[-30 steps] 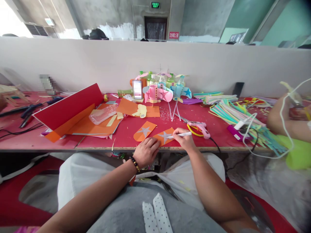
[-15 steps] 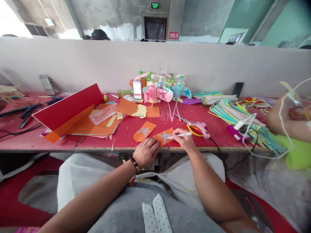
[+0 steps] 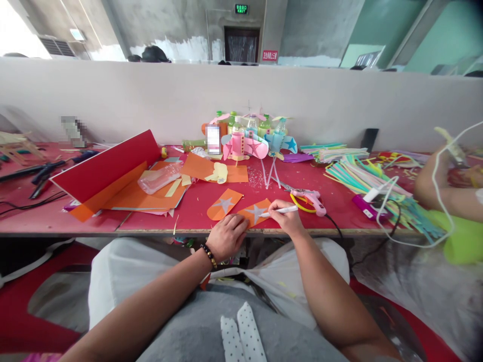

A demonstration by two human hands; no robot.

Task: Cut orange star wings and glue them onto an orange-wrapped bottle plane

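Note:
My right hand (image 3: 285, 217) is closed around a white pen (image 3: 281, 211), its tip over a grey star on an orange paper piece (image 3: 247, 216). My left hand (image 3: 227, 236) rests at that piece's left edge, its fingers lying flat on the paper and the table edge. Just behind my left hand lies a second orange piece (image 3: 215, 210) with a rounded end and a grey star (image 3: 225, 203). Farther back stand bottle planes, among them a pink one (image 3: 237, 143) and a blue one (image 3: 279, 138).
A pink glue gun (image 3: 311, 197) and scissors lie right of the paper. Orange sheets (image 3: 132, 198) and a red board (image 3: 113, 168) are at left. Paper strips (image 3: 362, 176), a purple power block (image 3: 368, 207) and a white cable sit at right, near another person's arm (image 3: 433, 178).
At the far right, the other person's hand has shifted slightly. My own hands and the paper pieces look almost unchanged.

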